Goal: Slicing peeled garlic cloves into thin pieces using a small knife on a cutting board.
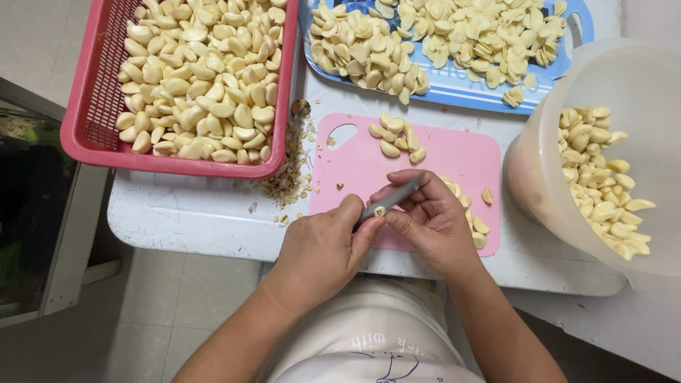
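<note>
A dull grey metal knife blade (394,198) is seen over a matt pink plastic cutting board (454,159), beside a perforated red plastic basket (89,113), a translucent frosted plastic tub (638,78), smooth, waxy peeled garlic cloves (206,78) and papery dry skins (287,177).

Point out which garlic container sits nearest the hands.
The translucent plastic tub on the right, beside the pink cutting board. The red basket and blue tray both lie farther back on the table.
</note>
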